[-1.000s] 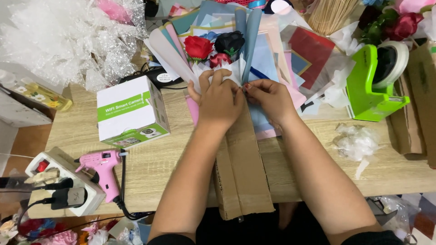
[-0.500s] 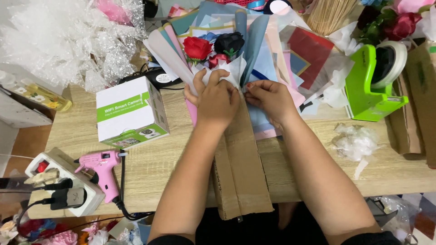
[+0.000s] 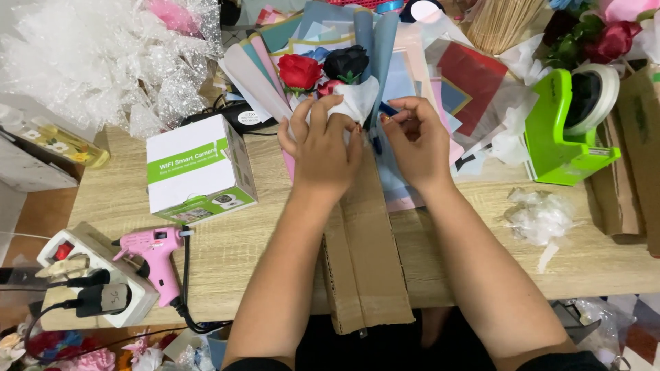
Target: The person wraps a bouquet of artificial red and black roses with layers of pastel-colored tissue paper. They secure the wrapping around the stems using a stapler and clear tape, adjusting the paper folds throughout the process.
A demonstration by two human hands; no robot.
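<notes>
Wooden table, bouquet under fingers

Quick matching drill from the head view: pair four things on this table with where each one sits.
1. glue gun
2. tape dispenser
3. white box
4. cardboard strip

a. far right of the table
b. under both forearms, overhanging the near edge
c. near left corner, beside the power strip
d. just left of the left hand

Pairs: 1-c, 2-a, 3-d, 4-b
</notes>
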